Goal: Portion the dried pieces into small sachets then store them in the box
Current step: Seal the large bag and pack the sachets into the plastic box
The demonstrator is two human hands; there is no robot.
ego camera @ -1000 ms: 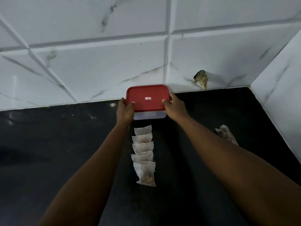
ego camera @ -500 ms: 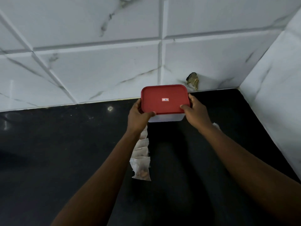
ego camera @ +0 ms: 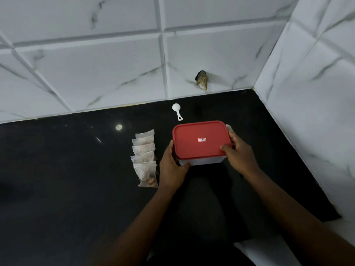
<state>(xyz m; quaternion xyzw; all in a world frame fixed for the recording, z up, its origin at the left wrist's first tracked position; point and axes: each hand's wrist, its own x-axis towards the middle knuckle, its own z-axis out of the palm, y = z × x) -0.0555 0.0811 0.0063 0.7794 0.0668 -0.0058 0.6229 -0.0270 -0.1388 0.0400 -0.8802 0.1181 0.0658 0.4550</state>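
A clear plastic box with a red lid (ego camera: 200,140) is held between both hands over the black counter. My left hand (ego camera: 172,166) grips its near left corner, and my right hand (ego camera: 239,153) grips its right side with the thumb on the lid. The lid is closed. To the left of the box, several small translucent sachets (ego camera: 144,159) with brownish dried pieces lie in an overlapping row on the counter. A bit of crumpled plastic (ego camera: 228,127) peeks out behind the box's right corner.
A small white scoop (ego camera: 177,110) lies on the black counter (ego camera: 67,179) near the back wall. White marble tile walls (ego camera: 115,64) close off the back and the right side. A broken hole (ego camera: 202,80) marks the back wall low down.
Both hands have carried the box from the back wall toward me and to the right of the sachet row. The white scoop has come into view where the box stood.
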